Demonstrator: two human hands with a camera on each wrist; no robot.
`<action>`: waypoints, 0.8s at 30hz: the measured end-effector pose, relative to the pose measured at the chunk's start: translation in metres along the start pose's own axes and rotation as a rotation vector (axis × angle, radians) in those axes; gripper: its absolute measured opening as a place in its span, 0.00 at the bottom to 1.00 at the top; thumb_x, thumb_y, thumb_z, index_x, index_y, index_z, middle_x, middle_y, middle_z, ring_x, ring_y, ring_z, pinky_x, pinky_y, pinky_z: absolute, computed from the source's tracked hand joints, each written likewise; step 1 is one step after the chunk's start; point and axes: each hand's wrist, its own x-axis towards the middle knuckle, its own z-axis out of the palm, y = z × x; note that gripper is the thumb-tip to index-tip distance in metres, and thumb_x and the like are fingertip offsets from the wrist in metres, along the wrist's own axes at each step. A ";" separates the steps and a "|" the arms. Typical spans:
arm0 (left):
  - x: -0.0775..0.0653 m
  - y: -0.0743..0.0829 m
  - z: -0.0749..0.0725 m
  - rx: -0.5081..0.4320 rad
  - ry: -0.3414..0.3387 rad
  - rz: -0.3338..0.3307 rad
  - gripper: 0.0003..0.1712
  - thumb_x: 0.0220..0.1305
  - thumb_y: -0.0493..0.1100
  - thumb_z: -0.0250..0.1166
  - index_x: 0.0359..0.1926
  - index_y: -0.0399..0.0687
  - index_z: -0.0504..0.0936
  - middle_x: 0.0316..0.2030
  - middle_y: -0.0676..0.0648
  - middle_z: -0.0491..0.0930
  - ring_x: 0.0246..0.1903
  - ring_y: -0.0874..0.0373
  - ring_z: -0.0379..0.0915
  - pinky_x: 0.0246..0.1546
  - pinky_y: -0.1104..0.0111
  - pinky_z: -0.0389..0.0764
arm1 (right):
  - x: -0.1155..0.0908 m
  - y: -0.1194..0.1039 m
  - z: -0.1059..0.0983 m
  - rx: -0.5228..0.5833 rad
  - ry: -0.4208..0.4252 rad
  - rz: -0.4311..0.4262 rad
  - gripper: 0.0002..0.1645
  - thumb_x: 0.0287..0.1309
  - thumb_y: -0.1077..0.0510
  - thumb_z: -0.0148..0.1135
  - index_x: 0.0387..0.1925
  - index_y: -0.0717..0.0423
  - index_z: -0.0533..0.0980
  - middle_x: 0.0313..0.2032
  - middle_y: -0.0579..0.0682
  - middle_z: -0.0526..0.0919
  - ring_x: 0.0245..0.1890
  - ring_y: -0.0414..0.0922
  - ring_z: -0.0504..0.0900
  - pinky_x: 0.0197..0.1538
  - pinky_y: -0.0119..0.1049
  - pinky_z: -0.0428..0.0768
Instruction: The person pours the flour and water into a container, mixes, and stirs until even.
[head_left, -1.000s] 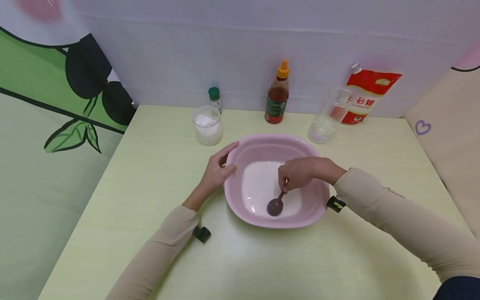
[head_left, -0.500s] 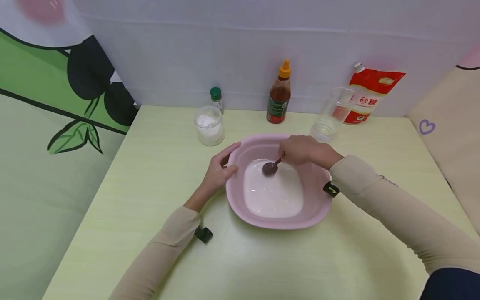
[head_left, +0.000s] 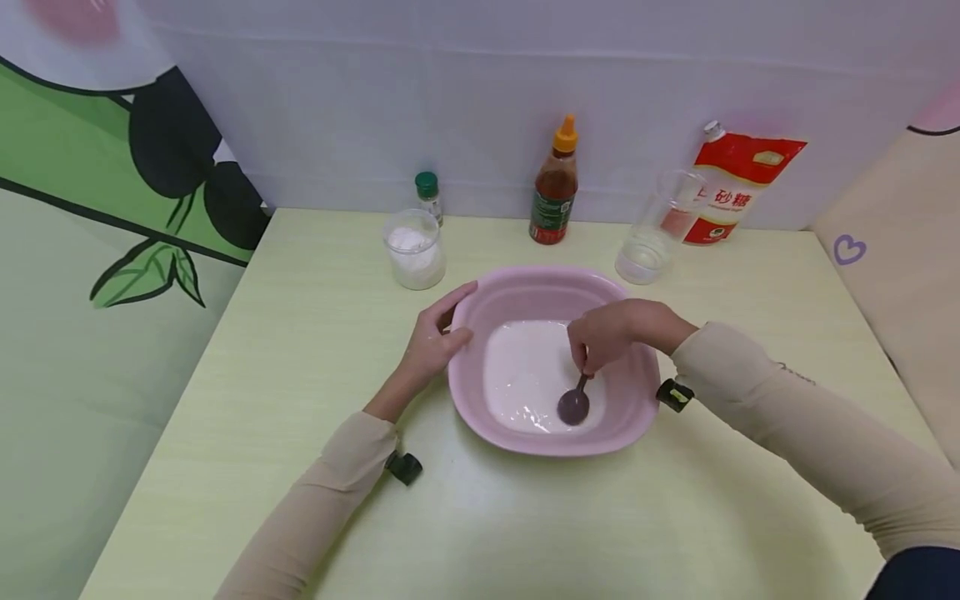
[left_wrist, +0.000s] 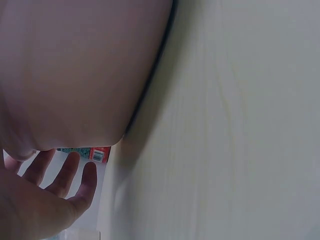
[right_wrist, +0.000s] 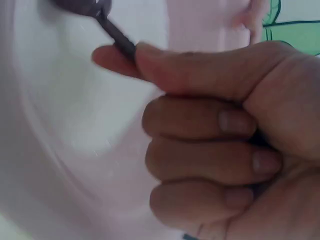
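Note:
A pink plastic basin (head_left: 551, 445) stands on the table with milky white liquid (head_left: 519, 367) spread over its bottom. My left hand (head_left: 433, 340) grips its left rim, thumb over the edge. In the left wrist view the fingers (left_wrist: 65, 175) of that hand curve beneath the rim, beside the basin's outer wall (left_wrist: 75, 75). A dark brown spoon (head_left: 573, 407) is pinched by the handle in my right hand (head_left: 611, 332), above the basin's right half. Its bowl is at the liquid near the front wall. The right wrist view shows the spoon's handle (right_wrist: 117, 35) between thumb and forefinger, the other fingers curled.
Behind the basin on the pale table (head_left: 480, 533) stand a clear cup of white powder (head_left: 416, 254), a green-capped small jar (head_left: 427, 196), a sauce bottle (head_left: 553, 196), a tilted-looking clear glass (head_left: 647, 246) and a red-and-white sugar pouch (head_left: 731, 192).
The spoon and right hand went toward the basin's back, then came forward again, ending slightly right of where they were a second ago. My left hand stays on the rim.

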 end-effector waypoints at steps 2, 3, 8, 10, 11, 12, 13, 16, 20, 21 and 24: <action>0.000 0.000 0.000 0.003 0.002 0.001 0.41 0.51 0.26 0.56 0.71 0.39 0.68 0.70 0.37 0.68 0.61 0.37 0.72 0.48 0.66 0.87 | 0.008 -0.004 0.005 0.019 0.009 -0.038 0.05 0.60 0.61 0.63 0.34 0.52 0.85 0.33 0.44 0.84 0.35 0.40 0.75 0.39 0.27 0.74; 0.000 0.000 0.000 0.005 0.002 0.001 0.41 0.51 0.26 0.56 0.71 0.39 0.68 0.71 0.38 0.68 0.61 0.36 0.72 0.48 0.66 0.87 | 0.011 -0.007 0.006 0.031 0.028 -0.049 0.06 0.60 0.60 0.63 0.34 0.52 0.85 0.33 0.44 0.85 0.35 0.40 0.76 0.39 0.28 0.74; 0.001 -0.001 0.000 0.017 0.001 0.000 0.41 0.51 0.26 0.57 0.71 0.40 0.68 0.71 0.38 0.67 0.61 0.36 0.72 0.49 0.63 0.87 | 0.026 -0.017 0.003 0.054 0.175 -0.088 0.08 0.62 0.61 0.62 0.33 0.56 0.86 0.30 0.44 0.84 0.30 0.38 0.73 0.34 0.26 0.71; 0.001 -0.001 0.000 0.018 -0.001 0.003 0.41 0.51 0.26 0.57 0.71 0.40 0.68 0.71 0.38 0.67 0.62 0.36 0.72 0.50 0.61 0.87 | 0.028 -0.017 -0.001 0.043 0.239 -0.095 0.10 0.62 0.64 0.59 0.30 0.59 0.85 0.25 0.44 0.81 0.26 0.38 0.70 0.31 0.26 0.68; 0.001 -0.001 0.001 0.017 0.000 0.005 0.41 0.51 0.26 0.57 0.71 0.40 0.68 0.71 0.38 0.67 0.62 0.36 0.72 0.50 0.61 0.87 | 0.028 -0.017 -0.004 0.029 0.271 -0.088 0.10 0.62 0.65 0.58 0.29 0.60 0.84 0.23 0.44 0.78 0.24 0.38 0.69 0.29 0.26 0.67; 0.001 -0.001 0.001 0.017 0.000 0.006 0.41 0.51 0.26 0.57 0.71 0.40 0.68 0.71 0.38 0.67 0.62 0.36 0.72 0.50 0.61 0.87 | 0.028 -0.016 -0.006 0.016 0.298 -0.055 0.11 0.63 0.64 0.57 0.30 0.59 0.84 0.24 0.45 0.78 0.25 0.39 0.69 0.28 0.27 0.66; 0.001 -0.002 0.001 0.016 0.000 0.007 0.41 0.51 0.26 0.57 0.71 0.40 0.68 0.71 0.38 0.67 0.62 0.36 0.72 0.50 0.61 0.87 | 0.027 -0.014 -0.007 0.001 0.322 -0.015 0.11 0.63 0.64 0.56 0.32 0.58 0.84 0.25 0.45 0.79 0.26 0.40 0.70 0.28 0.28 0.67; 0.001 -0.002 0.002 0.013 -0.001 0.005 0.41 0.51 0.26 0.57 0.71 0.40 0.68 0.71 0.39 0.67 0.62 0.36 0.72 0.50 0.61 0.87 | 0.023 -0.007 -0.011 -0.057 0.347 0.138 0.11 0.64 0.61 0.54 0.37 0.54 0.84 0.32 0.49 0.82 0.30 0.45 0.73 0.27 0.32 0.69; 0.001 -0.001 0.002 0.011 0.003 -0.003 0.41 0.51 0.27 0.57 0.71 0.41 0.68 0.71 0.39 0.68 0.61 0.37 0.73 0.48 0.65 0.87 | 0.012 0.000 -0.013 -0.118 0.336 0.274 0.09 0.62 0.60 0.52 0.35 0.53 0.79 0.33 0.52 0.80 0.31 0.49 0.74 0.25 0.37 0.71; 0.000 -0.001 0.001 0.009 0.005 -0.005 0.41 0.51 0.27 0.57 0.71 0.41 0.69 0.71 0.39 0.68 0.61 0.38 0.72 0.48 0.66 0.87 | 0.008 0.000 -0.013 -0.138 0.329 0.286 0.07 0.61 0.60 0.52 0.34 0.53 0.77 0.32 0.52 0.79 0.30 0.49 0.74 0.24 0.37 0.71; -0.001 0.000 0.001 0.001 0.008 -0.007 0.41 0.51 0.27 0.56 0.71 0.41 0.69 0.70 0.38 0.69 0.61 0.38 0.72 0.47 0.68 0.87 | -0.001 0.000 -0.011 -0.183 0.288 0.291 0.05 0.61 0.61 0.53 0.35 0.55 0.76 0.30 0.52 0.77 0.29 0.49 0.74 0.25 0.37 0.71</action>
